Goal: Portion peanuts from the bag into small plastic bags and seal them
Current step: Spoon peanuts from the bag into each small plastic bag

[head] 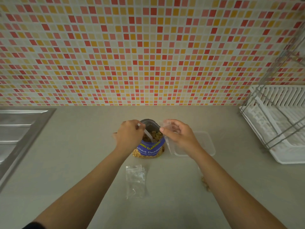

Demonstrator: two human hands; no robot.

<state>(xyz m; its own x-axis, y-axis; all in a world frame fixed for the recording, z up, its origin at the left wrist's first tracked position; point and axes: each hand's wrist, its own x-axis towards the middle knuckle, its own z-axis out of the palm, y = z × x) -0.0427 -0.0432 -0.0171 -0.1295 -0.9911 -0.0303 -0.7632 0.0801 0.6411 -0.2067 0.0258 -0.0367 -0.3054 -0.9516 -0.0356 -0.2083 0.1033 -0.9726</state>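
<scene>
Our left hand [128, 138] is curled round the handle of a white spoon [146, 134], whose lower end dips into the open mouth of the salted peanut bag [149, 149]. That bag stands upright on the countertop [82, 162], between our two hands. Our right hand [179, 138] pinches a small clear bag [168, 144] by its top edge, between thumb and fingers, so that it hangs just beside the peanut bag's right rim.

We judge the step in hand to be scooping a portion. To do it well, we should bring the small bag's mouth right up to the big bag's rim, spread it open with the pinching fingers, and lift the spoon level and only part full. Tipped slowly over that short gap, stray nuts would fall back into the big bag.

Much is hard to read. The spoon's bowl is buried among the peanuts, so we cannot tell its load. Whether the small bag's mouth is open is unclear, as the film is nearly invisible. Spare empty bags [135, 180] lie nearer us. A clear container [208, 142] sits partly behind our right wrist, and something peanut-coloured [204, 183] peeks from under that forearm, possibly a filled portion.
</scene>
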